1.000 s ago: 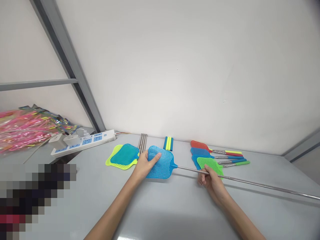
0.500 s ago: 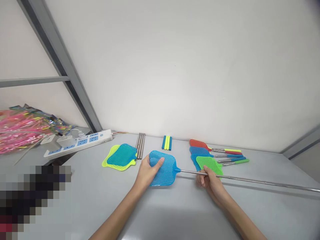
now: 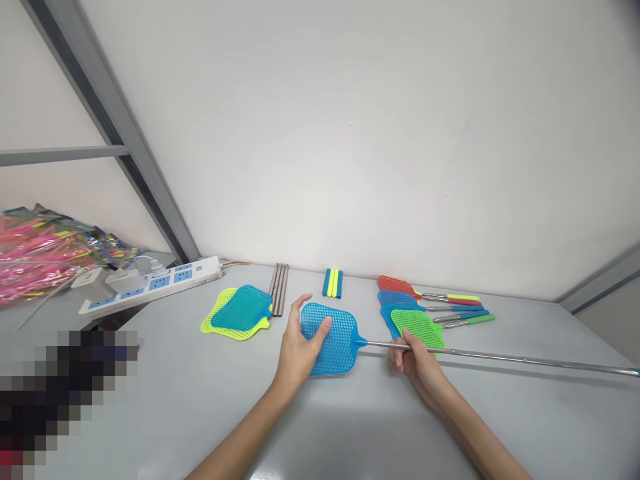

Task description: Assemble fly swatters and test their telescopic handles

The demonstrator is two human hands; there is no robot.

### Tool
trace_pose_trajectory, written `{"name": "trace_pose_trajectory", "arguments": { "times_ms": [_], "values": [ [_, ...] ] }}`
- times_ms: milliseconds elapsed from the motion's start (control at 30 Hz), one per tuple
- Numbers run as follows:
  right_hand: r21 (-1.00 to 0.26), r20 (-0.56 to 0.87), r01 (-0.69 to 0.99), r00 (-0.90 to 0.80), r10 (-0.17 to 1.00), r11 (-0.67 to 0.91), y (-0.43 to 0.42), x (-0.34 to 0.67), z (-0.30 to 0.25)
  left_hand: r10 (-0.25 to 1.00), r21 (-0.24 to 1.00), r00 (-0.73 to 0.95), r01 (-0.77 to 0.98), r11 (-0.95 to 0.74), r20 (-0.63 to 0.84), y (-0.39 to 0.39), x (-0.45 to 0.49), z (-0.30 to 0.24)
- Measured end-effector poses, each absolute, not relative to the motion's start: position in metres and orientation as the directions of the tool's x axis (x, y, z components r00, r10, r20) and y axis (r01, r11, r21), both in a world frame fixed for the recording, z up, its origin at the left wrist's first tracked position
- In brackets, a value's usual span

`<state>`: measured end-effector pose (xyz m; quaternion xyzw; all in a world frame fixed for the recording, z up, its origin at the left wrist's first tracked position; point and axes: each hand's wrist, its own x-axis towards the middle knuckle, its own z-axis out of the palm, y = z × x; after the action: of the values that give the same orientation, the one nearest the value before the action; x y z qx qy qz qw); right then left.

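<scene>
A blue fly swatter (image 3: 334, 343) with a long extended metal rod lies across both my hands, its mesh head on the left and its rod running to the right edge. My left hand (image 3: 299, 343) holds the left side of the head, thumb on the mesh; the index finger sticks up past the edge and other fingers are partly hidden. Around the rod, near the head, my right hand (image 3: 415, 357) is closed. Just behind it lie a green fly swatter (image 3: 417, 328), a blue one (image 3: 400, 301) and a red one (image 3: 397, 286), with short handles.
Yellow (image 3: 220, 320) and teal swatter heads (image 3: 245, 308) overlap at left, beside several metal rods (image 3: 279, 290). Blue and yellow grip sleeves (image 3: 333, 283) sit near the wall. A power strip (image 3: 165, 285) and plastic-wrapped pink items (image 3: 50, 257) are further left.
The blue fly swatter has shifted slightly right, and its rod's blue end now shows at the right edge. My left index finger has lifted and straightened from the mesh head.
</scene>
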<state>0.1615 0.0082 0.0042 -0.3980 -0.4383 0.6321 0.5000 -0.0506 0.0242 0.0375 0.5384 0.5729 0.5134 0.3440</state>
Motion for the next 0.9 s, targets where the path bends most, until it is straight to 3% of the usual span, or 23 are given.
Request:
{"name": "trace_pose_trajectory", "arguments": {
  "times_ms": [300,567,900],
  "values": [
    [-0.953,-0.087,-0.273,-0.171,0.981,-0.132,0.01,0.159,0.011,0.987,0.983,-0.127,0.168,-0.076,0.098,0.025,-0.049,0.04],
    [-0.949,-0.1,-0.278,-0.187,0.977,-0.15,0.01,0.16,0.005,0.992,0.969,-0.115,0.246,-0.021,0.051,0.029,-0.052,0.031],
    [-0.937,-0.115,-0.307,-0.172,0.978,-0.164,0.013,0.16,0.007,0.996,0.997,-0.088,0.07,-0.019,0.025,0.031,-0.051,0.03]
  ]
}}
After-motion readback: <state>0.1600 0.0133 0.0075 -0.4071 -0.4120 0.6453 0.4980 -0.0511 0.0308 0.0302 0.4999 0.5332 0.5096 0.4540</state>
